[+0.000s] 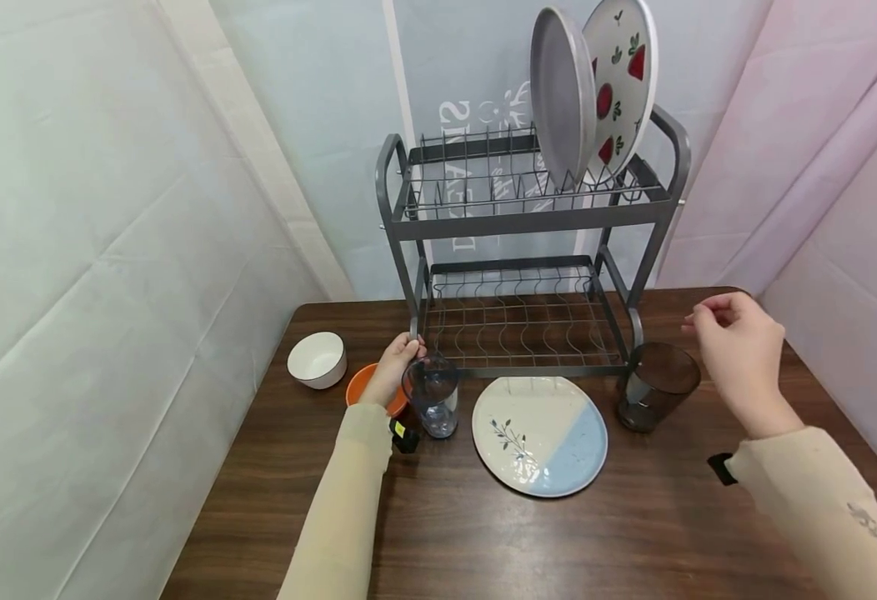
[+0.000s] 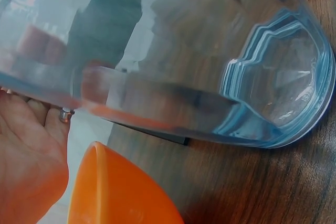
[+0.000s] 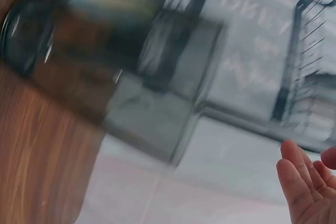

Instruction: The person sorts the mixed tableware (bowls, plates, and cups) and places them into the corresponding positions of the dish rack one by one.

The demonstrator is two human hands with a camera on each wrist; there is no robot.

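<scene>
My left hand [image 1: 397, 367] holds the lower front left corner of a dark grey two-tier dish rack [image 1: 528, 221]. Close by that hand are a clear bluish drinking glass [image 1: 438, 400] and an orange bowl [image 1: 361, 383]; in the left wrist view the glass [image 2: 173, 72] partly covers the fingers, and the bowl [image 2: 123, 192] lies below it. Off the rack's right side, my right hand [image 1: 742, 358] is raised above the table with fingers loosely bent and nothing in them. Nearest to it stands a dark tinted glass [image 1: 656, 387]. Blurred, that glass [image 3: 131, 66] shows in the right wrist view too.
A grey plate [image 1: 562, 100] and a strawberry-patterned plate [image 1: 626, 83] stand upright on the rack's top tier. In front of the rack lies a white and blue plate [image 1: 539, 437] with a sprig. A white bowl [image 1: 317, 360] sits far left on the wooden table [image 1: 483, 542]. Pale curtains surround the table.
</scene>
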